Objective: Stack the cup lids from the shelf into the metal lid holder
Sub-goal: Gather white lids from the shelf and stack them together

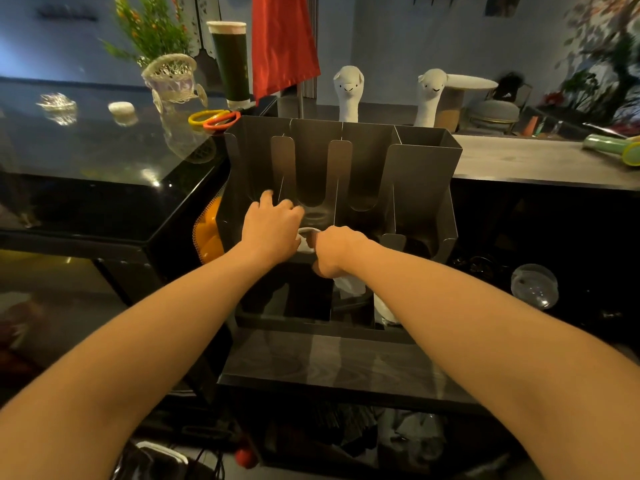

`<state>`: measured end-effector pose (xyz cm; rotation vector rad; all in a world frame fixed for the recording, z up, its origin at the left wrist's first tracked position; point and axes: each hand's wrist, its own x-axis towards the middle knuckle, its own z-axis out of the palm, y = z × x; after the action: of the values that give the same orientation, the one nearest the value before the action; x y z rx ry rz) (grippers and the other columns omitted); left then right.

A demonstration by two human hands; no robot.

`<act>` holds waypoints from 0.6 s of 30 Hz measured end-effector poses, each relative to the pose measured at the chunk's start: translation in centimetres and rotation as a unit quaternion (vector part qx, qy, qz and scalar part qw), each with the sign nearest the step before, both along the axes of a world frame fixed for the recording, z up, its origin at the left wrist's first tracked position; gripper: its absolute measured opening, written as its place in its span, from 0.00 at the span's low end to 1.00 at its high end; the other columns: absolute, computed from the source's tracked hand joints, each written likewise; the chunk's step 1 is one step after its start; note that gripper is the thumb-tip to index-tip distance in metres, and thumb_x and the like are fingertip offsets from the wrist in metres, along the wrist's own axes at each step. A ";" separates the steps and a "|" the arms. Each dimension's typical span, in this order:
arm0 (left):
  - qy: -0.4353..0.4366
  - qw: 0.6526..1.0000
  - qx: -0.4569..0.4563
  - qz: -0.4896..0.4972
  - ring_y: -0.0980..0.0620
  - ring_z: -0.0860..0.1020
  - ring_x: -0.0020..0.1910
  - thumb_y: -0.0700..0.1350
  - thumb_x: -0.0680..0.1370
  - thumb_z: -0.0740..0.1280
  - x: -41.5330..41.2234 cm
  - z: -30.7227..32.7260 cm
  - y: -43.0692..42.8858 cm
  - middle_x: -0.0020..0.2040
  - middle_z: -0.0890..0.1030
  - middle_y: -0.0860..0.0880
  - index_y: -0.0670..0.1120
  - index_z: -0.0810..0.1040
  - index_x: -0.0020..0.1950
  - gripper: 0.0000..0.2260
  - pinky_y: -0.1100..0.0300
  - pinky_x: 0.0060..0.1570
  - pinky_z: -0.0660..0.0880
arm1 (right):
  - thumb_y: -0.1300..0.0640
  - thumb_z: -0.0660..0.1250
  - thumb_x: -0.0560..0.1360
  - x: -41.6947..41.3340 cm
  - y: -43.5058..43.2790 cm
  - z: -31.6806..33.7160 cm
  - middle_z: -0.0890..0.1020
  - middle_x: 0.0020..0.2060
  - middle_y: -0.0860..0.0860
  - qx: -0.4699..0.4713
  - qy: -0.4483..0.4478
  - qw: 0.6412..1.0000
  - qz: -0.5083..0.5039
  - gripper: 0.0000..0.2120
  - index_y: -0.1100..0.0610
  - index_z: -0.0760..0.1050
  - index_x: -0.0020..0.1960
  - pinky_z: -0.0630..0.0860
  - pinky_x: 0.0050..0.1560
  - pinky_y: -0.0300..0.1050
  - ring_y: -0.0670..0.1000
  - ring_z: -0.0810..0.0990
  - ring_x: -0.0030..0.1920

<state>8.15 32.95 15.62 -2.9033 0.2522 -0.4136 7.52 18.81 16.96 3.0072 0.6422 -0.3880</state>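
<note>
The metal lid holder [343, 174] stands on a low ledge [329, 362], between a table [104, 168] on the left and another table [519, 164] on the right. On the left table, behind the holder's left corner, lie rings [214, 119], with a basket [171, 81] and a tall cup [231, 64] farther back. Two toy animals [349, 91] rise just behind the holder. Before its slotted front are the left hand [272, 226] and the right hand [337, 251], side by side, with a cup lid [306, 242] between them. A dome lid [535, 285] lies low to the right.
</note>
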 end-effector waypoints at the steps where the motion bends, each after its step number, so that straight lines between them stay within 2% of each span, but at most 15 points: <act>1: -0.044 0.999 -0.020 -0.016 0.39 0.68 0.71 0.51 0.78 0.68 -0.9 0.1 0.1 0.65 0.78 0.46 0.48 0.75 0.66 0.17 0.45 0.62 0.73 | 0.53 0.68 0.77 0.0 -0.2 -0.2 0.74 0.42 0.52 0.045 0.001 0.999 -0.011 0.21 0.56 0.69 0.67 0.77 0.45 0.46 0.51 0.76 0.40; 4: -0.112 0.988 -0.083 -0.062 0.45 0.75 0.59 0.52 0.77 0.68 -2.8 -0.3 0.8 0.56 0.81 0.47 0.48 0.78 0.59 0.13 0.53 0.49 0.77 | 0.56 0.67 0.78 -0.2 -0.7 -0.6 0.78 0.54 0.55 0.199 0.026 0.979 -0.039 0.18 0.54 0.69 0.66 0.78 0.49 0.47 0.53 0.77 0.49; 6: -0.104 0.984 -0.126 -0.064 0.51 0.77 0.46 0.54 0.78 0.67 -3.9 -0.7 1.0 0.47 0.80 0.50 0.49 0.78 0.54 0.10 0.57 0.40 0.77 | 0.56 0.62 0.81 -0.7 -0.8 -0.7 0.77 0.53 0.53 0.300 0.053 0.950 -0.066 0.12 0.52 0.69 0.64 0.77 0.41 0.43 0.52 0.78 0.47; 8: -0.078 0.980 -0.178 -0.050 0.55 0.76 0.39 0.55 0.78 0.65 -4.9 -1.0 1.0 0.42 0.77 0.53 0.50 0.77 0.51 0.10 0.59 0.36 0.76 | 0.55 0.59 0.83 -1.3 -0.8 -0.9 0.75 0.48 0.51 0.387 0.081 0.913 -0.102 0.07 0.50 0.68 0.61 0.76 0.30 0.38 0.50 0.78 0.43; 10: -0.055 0.970 -0.236 -0.036 0.55 0.76 0.39 0.56 0.77 0.65 -5.7 -1.2 1.2 0.44 0.78 0.54 0.51 0.77 0.52 0.11 0.59 0.37 0.77 | 0.54 0.57 0.84 -1.9 -0.6 -1.0 0.74 0.47 0.49 0.434 0.083 0.888 -0.129 0.06 0.49 0.68 0.60 0.75 0.27 0.36 0.50 0.78 0.43; 14: -0.004 0.951 -0.302 -0.059 0.55 0.76 0.49 0.61 0.77 0.65 -6.6 -1.1 1.8 0.52 0.78 0.54 0.51 0.75 0.62 0.19 0.57 0.46 0.78 | 0.54 0.56 0.84 -2.5 0.6 -0.8 0.73 0.51 0.50 0.496 0.073 0.850 -0.162 0.07 0.49 0.68 0.61 0.76 0.29 0.37 0.51 0.77 0.47; 18: -0.027 0.940 -0.329 -0.082 0.54 0.77 0.54 0.65 0.75 0.67 -7.8 -0.7 2.8 0.58 0.80 0.53 0.50 0.75 0.66 0.26 0.57 0.52 0.78 | 0.55 0.57 0.84 -3.1 2.1 -0.6 0.75 0.54 0.53 0.564 0.069 0.802 -0.181 0.07 0.50 0.70 0.60 0.75 0.28 0.36 0.53 0.79 0.50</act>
<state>0.35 35.75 14.88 -3.5265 0.4180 -0.7239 4.37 20.87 16.33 4.3265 0.3322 -0.2876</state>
